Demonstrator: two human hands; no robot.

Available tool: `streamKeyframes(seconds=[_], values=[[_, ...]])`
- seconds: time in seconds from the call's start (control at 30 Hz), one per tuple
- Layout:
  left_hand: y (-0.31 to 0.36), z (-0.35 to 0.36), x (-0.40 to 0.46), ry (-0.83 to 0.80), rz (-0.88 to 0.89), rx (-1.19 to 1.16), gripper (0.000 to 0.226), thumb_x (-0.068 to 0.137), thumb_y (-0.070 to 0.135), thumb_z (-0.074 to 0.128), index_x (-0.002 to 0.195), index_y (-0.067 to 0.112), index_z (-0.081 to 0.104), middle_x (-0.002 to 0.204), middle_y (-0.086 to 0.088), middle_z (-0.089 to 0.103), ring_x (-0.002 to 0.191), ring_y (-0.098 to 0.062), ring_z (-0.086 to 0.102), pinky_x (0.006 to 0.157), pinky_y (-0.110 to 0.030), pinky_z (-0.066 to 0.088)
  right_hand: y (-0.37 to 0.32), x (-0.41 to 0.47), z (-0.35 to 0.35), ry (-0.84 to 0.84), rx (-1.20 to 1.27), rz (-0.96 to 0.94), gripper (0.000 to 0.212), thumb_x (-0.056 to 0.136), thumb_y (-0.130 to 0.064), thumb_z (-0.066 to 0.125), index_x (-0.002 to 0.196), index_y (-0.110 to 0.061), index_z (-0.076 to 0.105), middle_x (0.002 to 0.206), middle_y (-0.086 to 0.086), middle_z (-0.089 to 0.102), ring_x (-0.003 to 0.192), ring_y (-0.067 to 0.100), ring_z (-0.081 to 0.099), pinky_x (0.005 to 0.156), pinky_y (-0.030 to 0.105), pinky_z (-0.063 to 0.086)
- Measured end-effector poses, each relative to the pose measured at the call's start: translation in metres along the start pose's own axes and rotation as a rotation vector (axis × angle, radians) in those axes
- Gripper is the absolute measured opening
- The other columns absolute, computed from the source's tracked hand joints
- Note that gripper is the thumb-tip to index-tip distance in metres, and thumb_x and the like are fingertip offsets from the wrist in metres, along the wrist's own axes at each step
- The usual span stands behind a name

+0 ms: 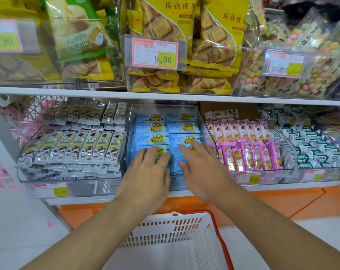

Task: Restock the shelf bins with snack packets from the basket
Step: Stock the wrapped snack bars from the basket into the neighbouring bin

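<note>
Left hand (151, 168) and right hand (198, 162) both reach forward over the basket into the middle clear bin, fingers spread and fairly straight, laid flat on the front row of blue snack packets (165, 133); neither hand curls round a packet.

Nearest: white plastic basket (177, 227) with slotted walls and a red rim, directly below the forearms. No packets visible in the part of it that shows. Pale floor around it.

Next: orange base panel (282, 199) under the lower shelf edge (282, 187), which is white.

Lower shelf, left to right:
- clear bin of slim white-and-yellow stick packets (77, 149), stacked in two rows, price tag (51, 190) on its front.
- middle clear bin (206, 121) holding the blue packets with a yellow cartoon figure, two columns, several rows deep.
- clear bin of pink stick packets (249, 151), touching the middle bin's right wall.
- green-and-white wrapped sweets (311, 145) at far right.

Upper shelf (106, 92), white: yellow cracker bags (161, 22) standing upright in a clear bin with a price label reading 9.90 (155, 53); green-and-yellow bags (77, 32) at left, blurred; bags of pastel coloured balls (282, 61) at right.
</note>
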State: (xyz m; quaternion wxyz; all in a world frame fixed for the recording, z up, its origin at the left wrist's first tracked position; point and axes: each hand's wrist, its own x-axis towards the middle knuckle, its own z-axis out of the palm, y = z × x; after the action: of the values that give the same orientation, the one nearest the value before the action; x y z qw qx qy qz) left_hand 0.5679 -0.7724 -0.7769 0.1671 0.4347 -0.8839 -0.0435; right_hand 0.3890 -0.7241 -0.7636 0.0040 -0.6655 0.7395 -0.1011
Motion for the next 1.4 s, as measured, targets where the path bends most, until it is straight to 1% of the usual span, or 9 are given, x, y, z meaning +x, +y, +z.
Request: streamKeyframes(seconds=[0.1, 0.2, 0.3, 0.4, 0.5, 0.7, 0.97, 1.07, 1.4], values=[[-0.003, 0.011, 0.03, -0.018, -0.014, -0.002, 0.058, 0.106, 0.03, 0.037, 0.161, 0.024, 0.022, 0.166, -0.006, 0.016, 0.155, -0.033, 0.009, 0.124, -0.05, 0.024, 0.004, 0.029, 0.008, -0.007, 0.093, -0.01, 0.061, 0.111, -0.03, 0.04, 0.167, -0.025, 0.015, 0.174, 0.004, 0.004, 0.16, 0.031, -0.003, 0.13, 0.045, 0.006], [-0.002, 0.021, 0.058, -0.07, -0.08, -0.012, 0.061, 0.109, 0.029, 0.029, 0.164, 0.023, 0.003, 0.171, -0.004, -0.003, 0.157, -0.031, -0.012, 0.128, -0.05, 0.003, 0.012, 0.058, 0.025, -0.031, 0.078, -0.043, 0.066, 0.105, -0.03, 0.034, 0.166, -0.018, 0.014, 0.175, 0.005, -0.003, 0.16, 0.031, -0.011, 0.13, 0.051, 0.007], [-0.006, 0.029, 0.072, -0.135, -0.143, -0.037, 0.059, 0.11, 0.033, 0.022, 0.164, 0.022, 0.0, 0.172, 0.0, -0.009, 0.157, -0.027, -0.017, 0.128, -0.049, -0.005, 0.02, 0.072, 0.039, -0.099, 0.107, 0.022, 0.064, 0.107, -0.03, 0.034, 0.166, -0.013, 0.016, 0.174, 0.008, -0.005, 0.16, 0.03, -0.013, 0.13, 0.051, 0.005], [-0.018, 0.036, 0.072, -0.133, -0.141, -0.011, 0.059, 0.11, 0.037, 0.02, 0.164, 0.021, 0.003, 0.172, -0.001, -0.005, 0.157, -0.025, -0.013, 0.128, -0.047, -0.004, 0.022, 0.074, 0.043, -0.102, 0.1, 0.034, 0.074, 0.095, -0.037, 0.023, 0.161, -0.006, 0.031, 0.174, 0.012, 0.006, 0.161, 0.031, -0.006, 0.129, 0.051, 0.009], [-0.022, 0.034, 0.068, -0.12, -0.127, -0.01, 0.059, 0.11, 0.039, 0.02, 0.164, 0.022, 0.006, 0.172, -0.001, -0.003, 0.158, -0.024, -0.011, 0.128, -0.046, -0.004, 0.022, 0.074, 0.042, -0.051, 0.142, 0.064, 0.063, 0.101, -0.025, 0.042, 0.161, -0.01, 0.031, 0.169, 0.015, 0.019, 0.158, 0.034, 0.011, 0.128, 0.048, 0.017], [-0.011, 0.023, 0.077, -0.02, -0.145, -0.045, 0.055, 0.107, 0.033, 0.034, 0.16, 0.02, 0.025, 0.168, -0.003, 0.017, 0.156, -0.027, 0.005, 0.127, -0.046, 0.008, 0.016, 0.089, 0.033, 0.031, 0.101, 0.015, 0.06, 0.1, -0.02, 0.052, 0.156, -0.006, 0.036, 0.162, 0.014, 0.03, 0.153, 0.033, 0.019, 0.125, 0.048, 0.023], [-0.021, 0.027, 0.099, -0.237, -0.226, 0.032, 0.061, 0.109, 0.041, 0.019, 0.164, 0.018, 0.005, 0.172, -0.007, -0.006, 0.157, -0.035, -0.01, 0.128, -0.049, 0.002, 0.021, 0.105, 0.042, 0.0, 0.089, 0.062, 0.059, 0.11, -0.041, 0.033, 0.164, -0.021, 0.019, 0.17, 0.007, 0.015, 0.158, 0.029, 0.005, 0.127, 0.051, 0.018], [-0.022, 0.026, 0.097, -0.235, -0.223, 0.076, 0.062, 0.109, 0.041, 0.017, 0.164, 0.015, 0.002, 0.172, -0.008, -0.007, 0.157, -0.037, -0.009, 0.128, -0.05, 0.003, 0.023, 0.103, 0.038, 0.029, 0.024, 0.048, 0.058, 0.11, -0.041, 0.035, 0.163, -0.019, 0.024, 0.167, 0.008, 0.023, 0.156, 0.03, 0.014, 0.125, 0.051, 0.022], [-0.013, 0.008, 0.08, -0.2, -0.179, -0.023, 0.066, 0.11, 0.038, 0.019, 0.163, 0.008, -0.005, 0.171, -0.008, -0.011, 0.157, -0.024, -0.017, 0.128, -0.041, -0.006, 0.014, 0.091, 0.014, 0.015, 0.146, 0.048, 0.057, 0.111, -0.037, 0.036, 0.162, -0.015, 0.025, 0.171, 0.003, 0.016, 0.157, 0.022, 0.009, 0.128, 0.042, 0.015]])
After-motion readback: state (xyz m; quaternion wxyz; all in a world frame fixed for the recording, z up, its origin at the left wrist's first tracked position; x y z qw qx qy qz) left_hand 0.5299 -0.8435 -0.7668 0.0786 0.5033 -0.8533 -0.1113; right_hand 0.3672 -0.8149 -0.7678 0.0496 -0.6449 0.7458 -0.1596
